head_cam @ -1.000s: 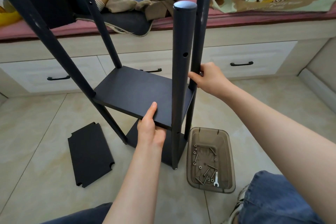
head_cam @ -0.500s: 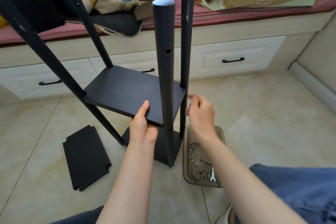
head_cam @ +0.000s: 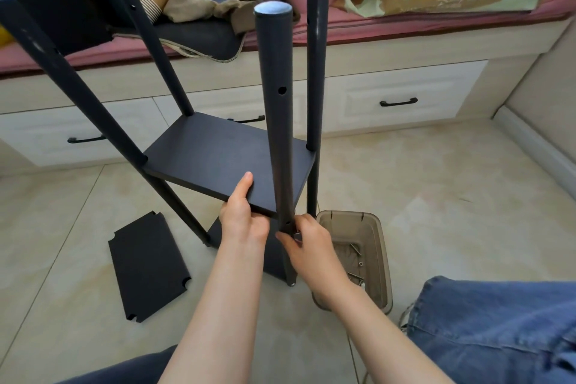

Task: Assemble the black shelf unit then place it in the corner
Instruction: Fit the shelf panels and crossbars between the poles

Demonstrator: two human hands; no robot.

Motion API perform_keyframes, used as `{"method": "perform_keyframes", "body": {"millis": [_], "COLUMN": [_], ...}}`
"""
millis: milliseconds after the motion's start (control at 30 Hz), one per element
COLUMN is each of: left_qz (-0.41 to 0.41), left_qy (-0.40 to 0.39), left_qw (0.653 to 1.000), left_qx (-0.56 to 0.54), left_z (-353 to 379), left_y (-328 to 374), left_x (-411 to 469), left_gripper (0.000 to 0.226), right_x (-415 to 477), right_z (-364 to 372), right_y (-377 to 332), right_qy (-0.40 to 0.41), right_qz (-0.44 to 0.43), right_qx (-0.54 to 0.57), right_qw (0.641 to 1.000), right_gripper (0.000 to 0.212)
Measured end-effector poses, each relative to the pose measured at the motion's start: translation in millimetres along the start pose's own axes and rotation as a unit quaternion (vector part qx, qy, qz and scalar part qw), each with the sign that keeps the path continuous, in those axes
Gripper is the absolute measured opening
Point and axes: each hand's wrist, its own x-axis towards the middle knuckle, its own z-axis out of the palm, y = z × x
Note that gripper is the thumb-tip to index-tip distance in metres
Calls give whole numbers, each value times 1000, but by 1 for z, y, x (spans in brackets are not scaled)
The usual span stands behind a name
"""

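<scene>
There we had it: the black shelf unit point(head_cam: 314, 72) stood upright on the tiled floor point(head_cam: 436, 196), just in front of the white drawers point(head_cam: 430, 84). Our left hand point(head_cam: 241, 218) gripped the front edge of the middle board point(head_cam: 218, 159), thumb flat on top, fingers tucked beneath. Our right hand point(head_cam: 308, 246) curled around the near post point(head_cam: 276, 121) just under that board, with a small metal bit at the fingertips that we couldn't identify. A loose panel point(head_cam: 148, 268) lay flat on the floor to the left, and the brown tray point(head_cam: 385, 274) of screws sat beside the post.
</scene>
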Motion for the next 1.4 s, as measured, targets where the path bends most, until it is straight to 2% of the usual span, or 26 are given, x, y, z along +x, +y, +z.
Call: {"method": "perform_keyframes", "body": {"millis": [300,600,733,933,1033,1267,1400], "left_qz": [-11,8,33,45,42,18,11], "left_qy": [2,-23,-122,-224,-244,-248,-252], "left_qw": [1000,1000,991,944,931,944,944], "left_qx": [-1,2,44,236,267,215,211], "left_z": [3,-3,-22,-51,-58,-60,-60], "left_y": [-1,-4,-7,-5,-6,-16,-18], "left_x": [-1,0,-2,-3,-1,-9,-11], "left_gripper": [46,47,48,61,58,51,50], "right_x": [4,9,6,-15,-34,-55,-55], "right_z": [-8,-18,-25,-36,-39,-35,-33], "right_y": [4,-3,-9,-19,-24,-33,-39], "right_qy": [-5,-39,-68,-28,4,29,35], "right_qz": [-36,-11,0,-9,-22,19,20], "right_qx": [-40,-79,-115,-133,-77,104,121], "right_qw": [999,996,991,991,997,994,992], "right_gripper": [17,20,24,32,29,31,33]}}
